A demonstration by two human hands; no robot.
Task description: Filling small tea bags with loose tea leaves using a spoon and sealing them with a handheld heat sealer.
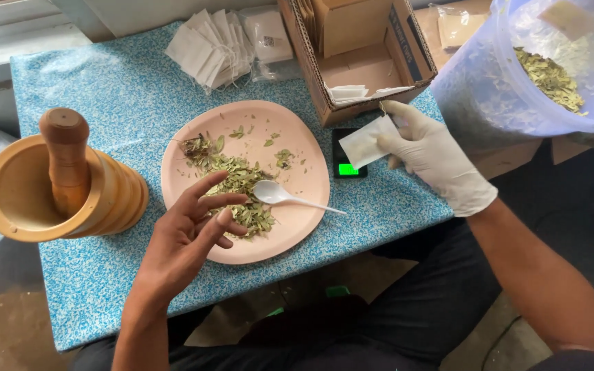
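My bare left hand (190,230) hovers with fingers spread over the near edge of a pink plate (304,154), holding nothing. The plate carries a pile of dried green leaves (238,182) and a white plastic spoon (287,198). My right hand (434,154), in a white glove, pinches a small white paper sachet (367,141) above a small black scale (348,165) with a lit green display.
A wooden mortar (18,196) with its pestle (67,154) stands at the left of the blue patterned table (104,89). A stack of white sachets (207,48) and an open cardboard box (362,51) lie at the back. A clear plastic tub of dried leaves (551,75) sits at the right.
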